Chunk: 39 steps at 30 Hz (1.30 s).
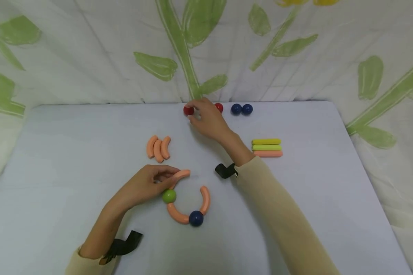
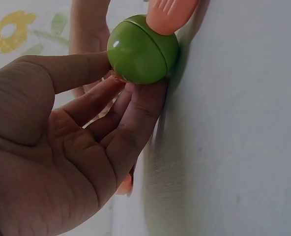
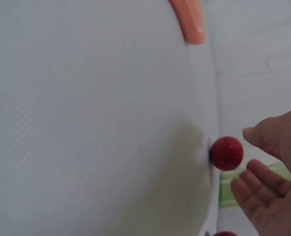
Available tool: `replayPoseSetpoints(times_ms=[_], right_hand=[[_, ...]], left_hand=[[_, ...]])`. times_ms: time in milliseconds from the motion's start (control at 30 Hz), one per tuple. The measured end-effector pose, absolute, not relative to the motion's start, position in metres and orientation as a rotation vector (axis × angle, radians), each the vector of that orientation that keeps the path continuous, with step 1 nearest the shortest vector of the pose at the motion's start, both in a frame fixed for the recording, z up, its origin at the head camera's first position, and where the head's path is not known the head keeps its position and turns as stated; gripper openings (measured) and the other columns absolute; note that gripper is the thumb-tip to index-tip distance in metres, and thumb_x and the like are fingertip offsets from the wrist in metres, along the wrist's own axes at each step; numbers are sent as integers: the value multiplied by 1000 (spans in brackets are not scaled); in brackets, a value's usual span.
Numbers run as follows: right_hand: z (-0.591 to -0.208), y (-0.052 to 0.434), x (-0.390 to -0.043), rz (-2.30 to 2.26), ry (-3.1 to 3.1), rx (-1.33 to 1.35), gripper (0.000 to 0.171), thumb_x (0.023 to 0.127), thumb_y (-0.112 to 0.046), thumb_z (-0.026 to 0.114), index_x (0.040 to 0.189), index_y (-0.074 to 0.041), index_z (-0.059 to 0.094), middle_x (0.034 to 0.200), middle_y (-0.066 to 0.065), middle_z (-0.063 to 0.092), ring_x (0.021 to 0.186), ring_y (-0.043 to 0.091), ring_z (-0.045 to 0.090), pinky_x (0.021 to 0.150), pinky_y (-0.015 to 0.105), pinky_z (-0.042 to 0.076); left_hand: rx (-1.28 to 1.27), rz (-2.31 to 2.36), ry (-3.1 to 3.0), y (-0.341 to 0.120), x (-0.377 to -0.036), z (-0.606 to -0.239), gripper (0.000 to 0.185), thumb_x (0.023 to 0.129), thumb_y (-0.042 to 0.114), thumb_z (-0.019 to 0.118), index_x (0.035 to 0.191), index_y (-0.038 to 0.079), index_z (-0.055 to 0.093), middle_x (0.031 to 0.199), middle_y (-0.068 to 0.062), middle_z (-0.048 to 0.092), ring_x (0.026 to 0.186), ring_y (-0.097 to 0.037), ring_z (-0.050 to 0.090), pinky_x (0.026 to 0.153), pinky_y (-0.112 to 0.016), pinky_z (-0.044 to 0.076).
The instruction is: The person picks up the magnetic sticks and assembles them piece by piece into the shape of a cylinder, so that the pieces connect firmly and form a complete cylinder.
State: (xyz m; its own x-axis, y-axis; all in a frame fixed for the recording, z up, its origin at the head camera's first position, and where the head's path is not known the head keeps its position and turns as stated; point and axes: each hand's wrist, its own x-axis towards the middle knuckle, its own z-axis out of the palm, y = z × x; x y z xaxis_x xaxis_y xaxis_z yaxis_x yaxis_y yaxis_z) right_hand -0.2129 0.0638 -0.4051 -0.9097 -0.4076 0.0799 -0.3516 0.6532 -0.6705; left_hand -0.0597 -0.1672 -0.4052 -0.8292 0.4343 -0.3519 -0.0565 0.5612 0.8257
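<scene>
Thumb and fingers of my left hand (image 1: 148, 185) pinch an orange curved stick (image 1: 183, 174), its near end touching a green ball (image 1: 169, 196). In the left wrist view that green ball (image 2: 143, 51) hides the held part. A second curved stick (image 1: 177, 215), a dark blue ball (image 1: 196, 218) and a third curved stick (image 1: 205, 199) continue from it as an open ring. At the table's far edge my right hand (image 1: 209, 119) reaches around a red ball (image 1: 188, 110). The right wrist view shows thumb and fingers spread beside this red ball (image 3: 227, 153), apart from it.
Three loose orange curved sticks (image 1: 158, 149) lie left of centre. Another red ball (image 1: 219, 107) and two dark blue balls (image 1: 241, 109) line the far edge. Straight yellow, lime and pink sticks (image 1: 266, 148) lie to the right. A painted cloth (image 1: 124, 72) hangs behind the table.
</scene>
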Motion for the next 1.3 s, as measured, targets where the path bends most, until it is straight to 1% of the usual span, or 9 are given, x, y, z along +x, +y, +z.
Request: replayPoseSetpoints(times_ms=[100,200,367,433,600,800,1000,1133,1300], right_hand=[[-406,55,-220,-993,2821,-678,41,103,-14,67,144,-8,63,148,11,60,142,26,54,121,38,43],[-407,49,-222,-927,2828,-685,43,103,-12,66,146,-8,62,152,11,58,147,27,51,124,38,40],[-410,48,-218,-866,2858,-658,35,104,-9,63,139,-9,67,143,10,64,139,25,58,118,38,45],[-410,50,-215,-866,2867,-646,35,104,-9,64,139,-9,67,140,10,66,134,25,61,116,37,47],[-409,61,-204,-931,2839,-623,39,101,-14,71,139,-6,66,137,12,69,126,25,65,110,37,51],[-407,78,-181,-1018,2754,-630,36,99,-16,75,134,-8,70,130,13,67,121,25,65,108,35,54],[-403,94,-155,-1115,2692,-657,37,98,-13,76,133,-6,71,125,12,71,117,24,70,103,34,58],[-400,101,-136,-1132,2628,-668,36,97,-14,78,132,-7,70,123,9,70,116,22,71,104,36,59],[-400,109,-114,-1148,2557,-676,34,96,-17,80,128,-10,71,120,4,70,114,17,71,103,34,59]], left_hand=[[318,1246,2261,-167,-60,-406,39,105,37,67,133,11,73,104,-1,81,95,-10,73,83,-25,57],[343,1266,2244,-167,-60,-407,39,105,36,67,135,11,72,104,-1,81,95,-10,74,82,-24,57],[365,1287,2212,-166,-60,-408,38,106,34,66,136,13,72,103,-1,81,94,-11,73,81,-24,56],[364,1288,2206,-165,-61,-408,38,106,35,66,136,13,72,102,-1,81,93,-12,73,80,-24,55],[345,1266,2210,-163,-62,-408,39,105,38,67,135,13,73,99,-1,80,91,-12,72,78,-25,55],[321,1235,2227,-163,-64,-408,40,105,40,67,133,12,73,98,0,80,91,-12,72,78,-26,54],[312,1234,2230,-163,-64,-407,40,105,40,67,131,11,73,96,-1,79,90,-13,71,78,-25,54],[305,1247,2219,-162,-63,-406,40,105,39,67,131,9,73,96,-2,79,90,-13,71,78,-25,54],[297,1247,2214,-161,-63,-405,40,104,39,68,131,9,73,95,-2,79,89,-13,71,78,-25,54]])
